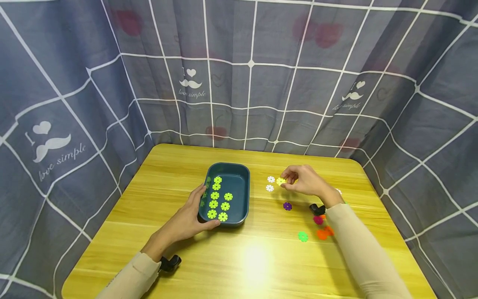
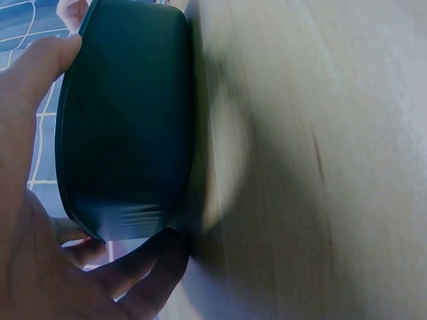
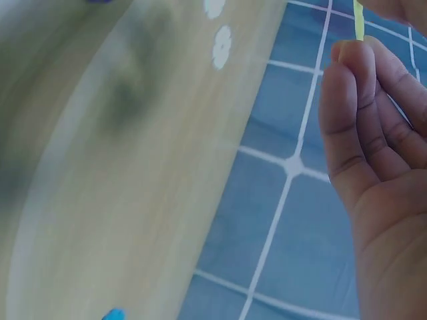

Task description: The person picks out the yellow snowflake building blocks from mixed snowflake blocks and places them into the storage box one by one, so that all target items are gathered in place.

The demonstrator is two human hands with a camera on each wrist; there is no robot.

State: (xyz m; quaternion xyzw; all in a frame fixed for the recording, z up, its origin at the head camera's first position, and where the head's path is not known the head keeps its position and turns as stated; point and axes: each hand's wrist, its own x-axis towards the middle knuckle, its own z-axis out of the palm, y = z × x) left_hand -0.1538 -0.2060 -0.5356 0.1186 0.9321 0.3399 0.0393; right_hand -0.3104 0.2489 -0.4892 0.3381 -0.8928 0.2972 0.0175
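A dark teal plastic tray [image 1: 243,187] stands on the table with several yellow-green snowflake discs [image 1: 214,195] lying in it. My left hand [image 1: 188,218] grips its left side, thumb at the near rim and fingers along the outer wall. The left wrist view shows the tray's wall [image 2: 127,120] from outside, between thumb and fingers. Right of the tray, my right hand [image 1: 304,180] pinches a yellow snowflake disc [image 1: 280,181] above the table. In the right wrist view that disc [image 3: 359,20] appears edge-on between thumb and fingertips. Two white snowflake discs [image 1: 270,183] lie beside it.
On the wooden table [image 1: 179,174], a purple disc [image 1: 287,206], a green disc [image 1: 303,236] and orange discs [image 1: 323,234] lie near the right forearm, which partly hides others. A blue piece [image 3: 115,314] shows in the right wrist view. A checked curtain [image 1: 231,83] hangs behind.
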